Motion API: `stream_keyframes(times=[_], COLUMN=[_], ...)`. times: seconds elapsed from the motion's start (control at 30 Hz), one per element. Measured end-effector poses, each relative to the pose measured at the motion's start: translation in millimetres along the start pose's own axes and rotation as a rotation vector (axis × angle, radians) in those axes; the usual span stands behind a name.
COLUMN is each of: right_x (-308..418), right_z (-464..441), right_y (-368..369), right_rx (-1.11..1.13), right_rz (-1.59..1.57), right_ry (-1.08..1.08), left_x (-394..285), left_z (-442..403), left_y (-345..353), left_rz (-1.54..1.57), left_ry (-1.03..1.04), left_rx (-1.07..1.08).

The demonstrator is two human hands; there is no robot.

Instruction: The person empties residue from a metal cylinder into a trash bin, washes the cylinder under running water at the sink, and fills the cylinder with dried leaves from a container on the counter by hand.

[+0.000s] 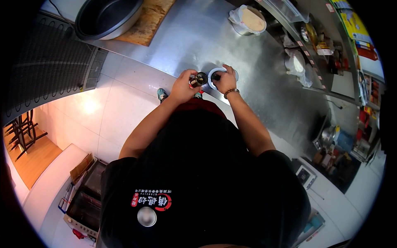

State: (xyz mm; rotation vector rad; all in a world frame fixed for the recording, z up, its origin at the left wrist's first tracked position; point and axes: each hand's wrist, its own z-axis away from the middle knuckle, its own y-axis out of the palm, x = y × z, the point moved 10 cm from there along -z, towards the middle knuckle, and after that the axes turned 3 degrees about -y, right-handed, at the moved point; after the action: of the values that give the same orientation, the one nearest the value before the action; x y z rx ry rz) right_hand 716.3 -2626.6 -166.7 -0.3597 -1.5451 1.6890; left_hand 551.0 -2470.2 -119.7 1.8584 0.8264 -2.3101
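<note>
My left hand [182, 87] is wrapped around a small dark cylinder [199, 80] with an open top and a gold-toned side. Its inside looks dark, and I cannot make out the contents. Close on its right, a round white dish [211, 74] sits at the front edge of the steel counter [182, 45]. My right hand [226, 81], with a beaded bracelet at the wrist, reaches over this dish. Its fingers are closed around a small dark object [216, 76], mostly hidden by the hand, whose kind I cannot tell.
A large black basin [106, 18] rests on a wooden board [144, 25] at the counter's far left. A plastic-lined tub [252, 20] stands at the back. Shelves [310, 45] with bags and bottles line the right side. A dark wire grille [49, 66] is on the left.
</note>
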Motion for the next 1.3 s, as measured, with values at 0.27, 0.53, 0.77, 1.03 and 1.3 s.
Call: stream_keyframes(times=[0.27, 0.53, 0.77, 1.03, 1.3], right_x=[4, 16, 23, 24, 37], right_z=[1, 4, 18, 31, 34], right_y=[1, -16, -49, -91, -127], right_rx=[-0.041, -0.121, -0.184, -0.272, -0.268], right_rz=[-0.011, -0.029, -0.068, -0.215, -0.404], right_ry=[-0.004, -0.107, -0.115, -0.091, 0.001], left_x=[-3, -3, -8, -25, -36], left_z=[-4, -3, -4, -9, -15], left_y=[2, 2, 2, 9, 12], left_rz=[0.002, 0.003, -0.014, -0.064, -0.121], left_ry=[0.013, 0.015, 0.03, 0.082, 0.058], left_rx=[0.008, 0.011, 0.023, 0.07, 0.067])
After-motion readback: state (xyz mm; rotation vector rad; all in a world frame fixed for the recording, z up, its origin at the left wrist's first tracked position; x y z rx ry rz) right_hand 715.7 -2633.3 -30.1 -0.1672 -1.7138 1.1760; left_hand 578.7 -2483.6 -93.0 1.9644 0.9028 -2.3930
